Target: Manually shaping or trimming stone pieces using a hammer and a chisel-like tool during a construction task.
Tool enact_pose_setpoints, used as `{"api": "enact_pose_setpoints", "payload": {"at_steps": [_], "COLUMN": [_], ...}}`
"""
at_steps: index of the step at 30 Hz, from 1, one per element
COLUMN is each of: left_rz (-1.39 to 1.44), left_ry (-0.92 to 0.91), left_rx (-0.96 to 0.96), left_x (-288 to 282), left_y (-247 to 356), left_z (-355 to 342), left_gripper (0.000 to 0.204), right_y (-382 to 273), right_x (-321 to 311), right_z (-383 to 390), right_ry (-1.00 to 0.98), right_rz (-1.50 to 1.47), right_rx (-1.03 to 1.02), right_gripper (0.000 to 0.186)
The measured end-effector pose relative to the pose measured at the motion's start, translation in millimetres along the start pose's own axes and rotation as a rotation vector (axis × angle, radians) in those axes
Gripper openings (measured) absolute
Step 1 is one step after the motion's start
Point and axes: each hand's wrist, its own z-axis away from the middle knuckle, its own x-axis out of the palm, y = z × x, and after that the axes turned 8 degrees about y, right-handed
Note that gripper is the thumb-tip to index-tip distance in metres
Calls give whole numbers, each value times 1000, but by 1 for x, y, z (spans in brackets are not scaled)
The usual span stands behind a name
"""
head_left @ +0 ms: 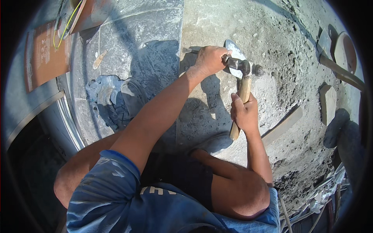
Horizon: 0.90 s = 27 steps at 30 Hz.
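Observation:
My right hand [245, 112] is wrapped round the wooden handle of a hammer [244, 90]. The hammer's dark metal head, rounded at one end, is beside my left hand [211, 60]. That hand is closed round what looks like a metal chisel [190, 50]; its flat end sticks out on the left, and the grip hides its middle. A dark end shows by the hammer head; whether they touch is unclear. Beneath the hammer head, a pointed trowel blade [234, 48] lies on the rough concrete ground [268, 91].
Left of my arm lies a crumpled grey-blue cloth [107, 97] on smooth grey slab [155, 23]. A flat strip [283, 123] and a stone piece [328, 104] lie on the right. Beyond are a round pan [345, 50] and wooden handle [342, 72]. Scrap sticks [311, 206] lie lower right.

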Motion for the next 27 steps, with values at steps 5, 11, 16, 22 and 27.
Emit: {"api": "enact_pose_setpoints", "payload": {"at_steps": [5,11,16,22,27], "left_rz": [-19,111,28,104,68], "left_ry": [-47,79,61,89,71], "left_rx": [18,76,76,62,49], "left_x": [-17,-1,-15,-10,-7], "left_y": [-4,3,-9,3,0], "left_z": [3,-3,2,0,-1], "left_gripper": [9,13,24,26,24], "right_y": [-50,0,-7,-37,8], "right_x": [-21,3,-6,-16,4], "right_z": [28,13,16,19,0], "right_ry": [231,306,88,397,-4], "right_rz": [-403,-571,-294,-787,-109], "right_rx": [-315,-392,-69,-491,4], "right_gripper": [17,14,18,15,14]}}
